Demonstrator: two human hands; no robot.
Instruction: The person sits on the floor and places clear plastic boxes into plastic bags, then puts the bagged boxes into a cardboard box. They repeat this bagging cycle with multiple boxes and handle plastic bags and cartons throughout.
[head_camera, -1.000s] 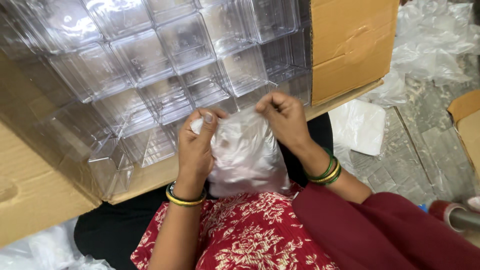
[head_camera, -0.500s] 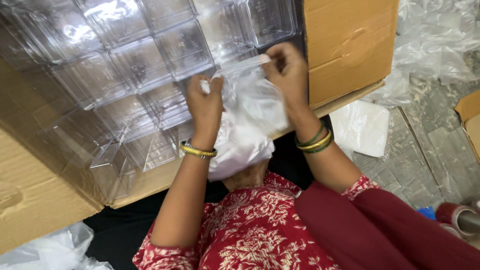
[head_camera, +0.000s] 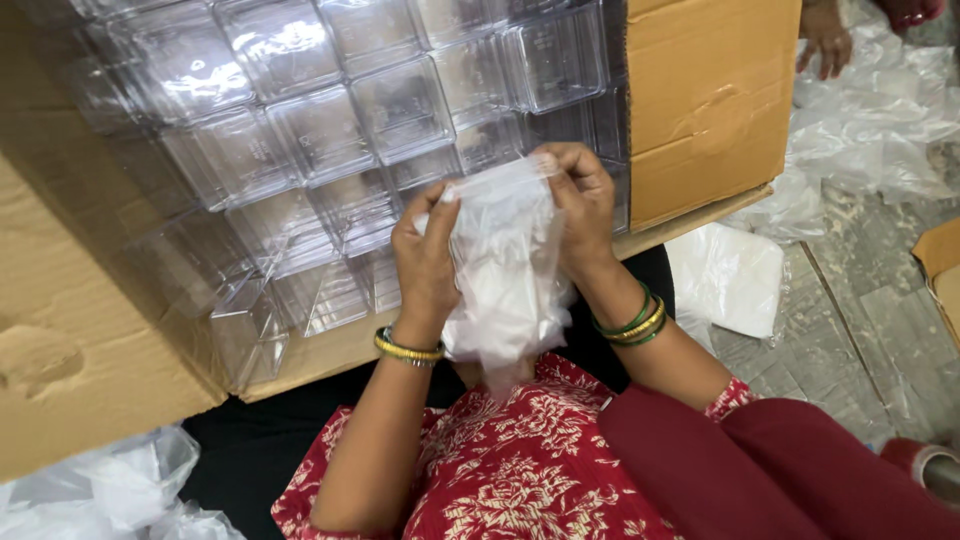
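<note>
Both my hands hold a thin clear plastic bag (head_camera: 505, 275) up in front of me by its top edge. My left hand (head_camera: 425, 255) pinches the left side of the bag's mouth and my right hand (head_camera: 580, 205) pinches the right side. The bag hangs down over my lap, crumpled and whitish. Just behind it lies an open cardboard box (head_camera: 700, 100) on its side, filled with rows of clear square plastic containers (head_camera: 400, 105).
Loose clear plastic bags (head_camera: 870, 120) lie on the floor at the right, and a flat white bag (head_camera: 725, 275) beside my knee. Another person's hand (head_camera: 825, 35) rests at the top right. More crumpled plastic (head_camera: 110, 495) sits at the bottom left. A tape roll (head_camera: 930, 470) shows at the lower right.
My hands rose toward the box with the bag half a second ago and have come slightly back down; the bag's mouth is now stretched wider between my fingers.
</note>
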